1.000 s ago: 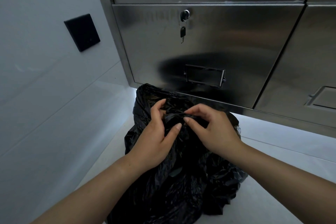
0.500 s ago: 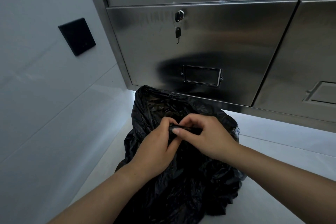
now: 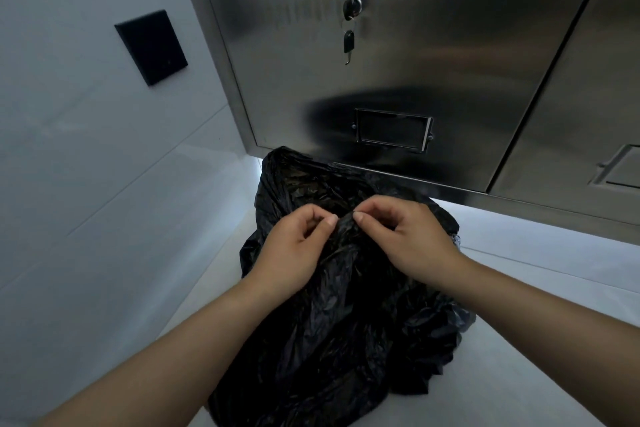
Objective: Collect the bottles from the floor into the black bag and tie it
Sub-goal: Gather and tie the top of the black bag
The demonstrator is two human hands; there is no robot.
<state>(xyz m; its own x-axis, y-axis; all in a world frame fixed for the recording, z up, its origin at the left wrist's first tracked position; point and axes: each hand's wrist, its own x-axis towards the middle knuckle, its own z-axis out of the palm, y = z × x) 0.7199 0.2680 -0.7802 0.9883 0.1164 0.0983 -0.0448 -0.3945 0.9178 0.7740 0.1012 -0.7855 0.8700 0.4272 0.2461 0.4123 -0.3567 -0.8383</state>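
Note:
A crumpled black bag stands on the white floor in front of me, bulging and gathered at its top. My left hand pinches the gathered plastic on the left side of the neck. My right hand pinches it on the right, thumb and fingers closed on the bunched plastic between the two hands. No bottles show; whatever the bag holds is hidden inside it.
A stainless steel cabinet rises right behind the bag, with a key hanging from its lock and a label holder. A white wall with a black plate closes the left side. White floor lies to the right.
My fingers went from spread on the bag's top to closed together on the gathered neck, and both hands have settled into a tight pinch at the centre.

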